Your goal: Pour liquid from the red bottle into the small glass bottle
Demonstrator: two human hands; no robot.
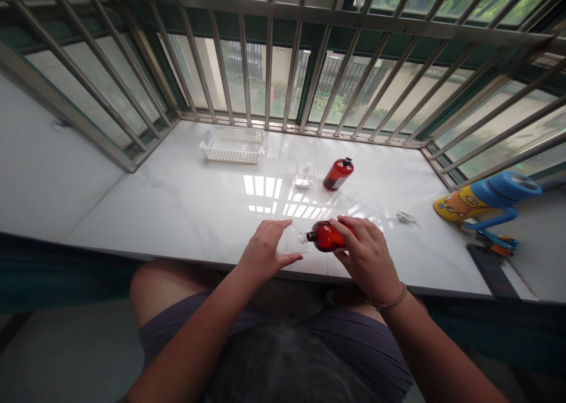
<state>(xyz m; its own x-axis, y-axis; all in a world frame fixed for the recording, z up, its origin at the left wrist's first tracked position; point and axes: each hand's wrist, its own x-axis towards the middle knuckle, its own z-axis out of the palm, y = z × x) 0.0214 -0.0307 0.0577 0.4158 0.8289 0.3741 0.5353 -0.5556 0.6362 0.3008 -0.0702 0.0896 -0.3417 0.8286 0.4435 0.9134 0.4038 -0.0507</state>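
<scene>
My left hand (266, 246) has its thumb and fingers round a small clear glass bottle (294, 241), whose neck points right. In my right hand (365, 246) is a red bottle (325, 236) with a black neck, tilted on its side. The red bottle's mouth meets the clear bottle's neck, or comes very close to it. Whether liquid passes between them I cannot make out. Part of the red bottle is hidden behind my right fingers. Farther back stands a second red bottle (338, 176) with a black top and a pale label.
A white perforated basket (232, 146) sits near the window bars. A small clear container (303, 180) stands left of the second red bottle. Crumpled tissue (405, 216), a blue and yellow flask (480, 196) and a dark phone (493, 270) are on the right. The table's front edge (198, 260) runs beneath my forearms.
</scene>
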